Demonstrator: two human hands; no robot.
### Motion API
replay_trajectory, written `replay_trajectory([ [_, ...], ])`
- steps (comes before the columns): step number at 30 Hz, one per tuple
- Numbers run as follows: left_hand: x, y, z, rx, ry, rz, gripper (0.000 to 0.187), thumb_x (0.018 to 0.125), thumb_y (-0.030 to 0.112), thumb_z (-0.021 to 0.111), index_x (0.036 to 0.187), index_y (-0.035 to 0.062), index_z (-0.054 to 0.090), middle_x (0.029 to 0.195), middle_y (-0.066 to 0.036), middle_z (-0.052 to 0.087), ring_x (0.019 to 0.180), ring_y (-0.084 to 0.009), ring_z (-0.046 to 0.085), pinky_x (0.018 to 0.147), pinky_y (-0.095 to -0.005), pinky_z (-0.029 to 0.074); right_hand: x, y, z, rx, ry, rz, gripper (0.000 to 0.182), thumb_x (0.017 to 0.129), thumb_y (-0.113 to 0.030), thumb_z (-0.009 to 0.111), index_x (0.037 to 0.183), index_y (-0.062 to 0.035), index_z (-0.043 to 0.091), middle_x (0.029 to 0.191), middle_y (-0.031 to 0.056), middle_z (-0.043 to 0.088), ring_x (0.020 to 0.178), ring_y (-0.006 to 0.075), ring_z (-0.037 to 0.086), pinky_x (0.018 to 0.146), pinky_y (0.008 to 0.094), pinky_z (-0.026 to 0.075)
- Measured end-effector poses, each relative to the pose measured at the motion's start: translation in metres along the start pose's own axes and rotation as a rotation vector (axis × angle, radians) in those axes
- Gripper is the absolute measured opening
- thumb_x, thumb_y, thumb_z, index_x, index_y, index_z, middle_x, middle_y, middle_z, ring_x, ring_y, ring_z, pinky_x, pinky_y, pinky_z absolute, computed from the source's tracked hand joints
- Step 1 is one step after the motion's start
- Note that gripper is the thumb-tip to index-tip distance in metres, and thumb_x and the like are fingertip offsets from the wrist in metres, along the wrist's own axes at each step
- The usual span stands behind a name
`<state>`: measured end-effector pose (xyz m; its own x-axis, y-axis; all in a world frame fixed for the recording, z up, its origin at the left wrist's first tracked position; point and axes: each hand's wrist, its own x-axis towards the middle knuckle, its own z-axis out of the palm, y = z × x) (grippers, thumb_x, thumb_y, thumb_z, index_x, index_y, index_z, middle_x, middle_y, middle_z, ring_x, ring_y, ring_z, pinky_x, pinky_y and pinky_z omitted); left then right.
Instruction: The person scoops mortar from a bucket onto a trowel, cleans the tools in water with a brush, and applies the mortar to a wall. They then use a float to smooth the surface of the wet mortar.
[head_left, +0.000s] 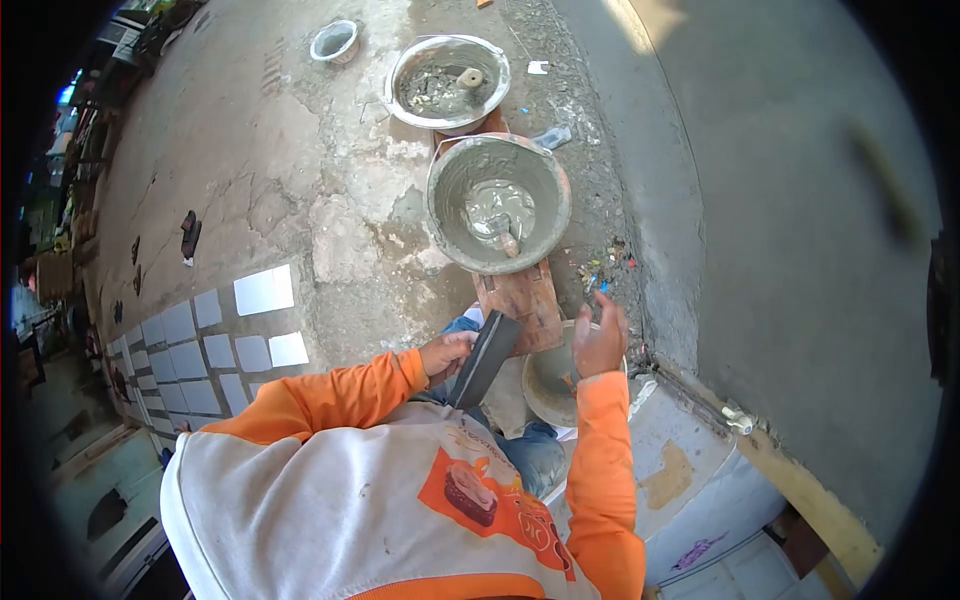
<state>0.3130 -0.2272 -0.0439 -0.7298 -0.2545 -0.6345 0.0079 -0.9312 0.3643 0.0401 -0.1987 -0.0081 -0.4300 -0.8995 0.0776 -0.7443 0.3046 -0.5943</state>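
My left hand point(447, 357) is closed on a dark rectangular block point(486, 360) with a lighter stripe along it, tilted in front of my body. My right hand point(600, 338) is raised with its fingers apart, above a mortar-stained bucket point(548, 388) near my knees. Beyond both hands, a larger bucket point(550, 180) with wet grey mortar stands at a brown plank point(522, 297). A tool handle point(510, 244) sticks up from that mortar.
Another round tub point(402, 80) with grey material stands farther off, and a small bowl point(335, 42) lies behind it. Pale rectangular sheets point(264, 291) cover ground at the left. A smooth grey wall point(800, 200) rises at the right.
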Motion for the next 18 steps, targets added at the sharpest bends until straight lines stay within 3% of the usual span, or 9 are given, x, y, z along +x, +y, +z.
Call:
replay_trajectory([
  [2,-0.016,0.015,-0.019,-0.074,-0.011,0.2,0.043,0.088,0.026,0.059,0.123,0.0028,0.05,0.104,-0.006,0.064,0.093,-0.0134,0.062,0.083,-0.026,0.05,0.06,-0.048,0.037,-0.033,-0.249,-0.107,0.03,0.083,-0.019,0.062,0.109,-0.0035,0.06,0.108,0.0154,0.061,0.105,0.0364,0.053,0.093,0.0452,0.039],
  [4,-0.03,0.031,-0.044,-0.089,-0.008,0.307,0.051,0.086,0.033,0.063,0.123,0.0015,0.049,0.11,-0.008,0.062,0.095,-0.016,0.062,0.086,-0.0301,0.05,0.097,-0.084,0.08,-0.346,-0.516,-0.086,0.03,0.086,-0.023,0.058,0.112,-0.0086,0.062,0.116,0.0103,0.061,0.112,0.0315,0.051,0.096,0.0457,0.036],
  [5,-0.04,0.039,-0.053,-0.133,0.076,0.365,0.051,0.086,0.034,0.063,0.123,0.0013,0.049,0.111,-0.009,0.062,0.096,-0.0175,0.062,0.085,-0.0316,0.051,0.111,-0.091,0.104,-0.352,-0.521,-0.1,0.03,0.086,-0.023,0.058,0.112,-0.0086,0.062,0.116,0.0103,0.061,0.112,0.0315,0.051,0.096,0.0457,0.036],
  [7,-0.046,0.049,-0.071,-0.189,0.163,0.432,0.052,0.086,0.035,0.063,0.123,0.0011,0.049,0.111,-0.01,0.062,0.096,-0.0189,0.063,0.085,-0.0331,0.051,0.133,-0.097,0.149,-0.747,-0.954,-0.021,0.038,0.087,-0.03,0.059,0.121,-0.0143,0.059,0.123,0.0073,0.06,0.122,0.0288,0.046,0.102,0.0443,0.034],
  [9,-0.051,0.049,-0.087,-0.309,0.331,0.588,0.048,0.087,0.035,0.062,0.119,0.0011,0.053,0.108,-0.011,0.064,0.094,-0.0205,0.064,0.083,-0.0354,0.053,0.139,-0.101,0.168,-0.774,-1.001,0.034,0.036,0.087,-0.027,0.058,0.121,-0.0147,0.059,0.126,0.006,0.058,0.124,0.0275,0.046,0.103,0.0435,0.033],
  [11,-0.053,0.038,-0.104,-0.384,0.372,0.618,0.044,0.087,0.034,0.061,0.116,0.0011,0.055,0.106,-0.01,0.064,0.092,-0.0209,0.064,0.082,-0.036,0.053,0.145,-0.101,0.179,-0.816,-1.053,0.087,0.035,0.088,-0.025,0.057,0.122,-0.015,0.059,0.128,0.0048,0.057,0.127,0.0262,0.045,0.105,0.0427,0.033],
  [14,-0.045,0.013,-0.128,-0.486,0.435,0.663,0.037,0.088,0.031,0.059,0.111,0.0008,0.058,0.102,-0.011,0.066,0.089,-0.0216,0.065,0.08,-0.037,0.054,0.171,-0.099,0.183,-0.826,-1.036,0.168,0.034,0.089,-0.021,0.056,0.121,-0.0127,0.059,0.13,0.0093,0.056,0.125,0.0261,0.048,0.1,0.043,0.04],
  [16,-0.04,-0.001,-0.135,-0.526,0.464,0.682,0.035,0.089,0.029,0.058,0.108,0.0006,0.059,0.101,-0.011,0.066,0.088,-0.0218,0.065,0.08,-0.0375,0.054,0.19,-0.095,0.183,-0.818,-0.936,0.149,0.031,0.091,-0.017,0.051,0.121,-0.0101,0.058,0.129,0.0125,0.054,0.12,0.0294,0.052,0.091,0.0422,0.048],
  [18,-0.039,-0.002,-0.134,-0.531,0.451,0.679,0.03,0.089,0.026,0.057,0.105,0.0005,0.06,0.1,-0.011,0.066,0.088,-0.022,0.065,0.08,-0.0379,0.054,0.196,-0.093,0.187,-0.821,-0.831,0.126,0.03,0.092,-0.016,0.048,0.12,-0.0084,0.057,0.129,0.0134,0.052,0.12,0.0307,0.051,0.089,0.0415,0.05],
])
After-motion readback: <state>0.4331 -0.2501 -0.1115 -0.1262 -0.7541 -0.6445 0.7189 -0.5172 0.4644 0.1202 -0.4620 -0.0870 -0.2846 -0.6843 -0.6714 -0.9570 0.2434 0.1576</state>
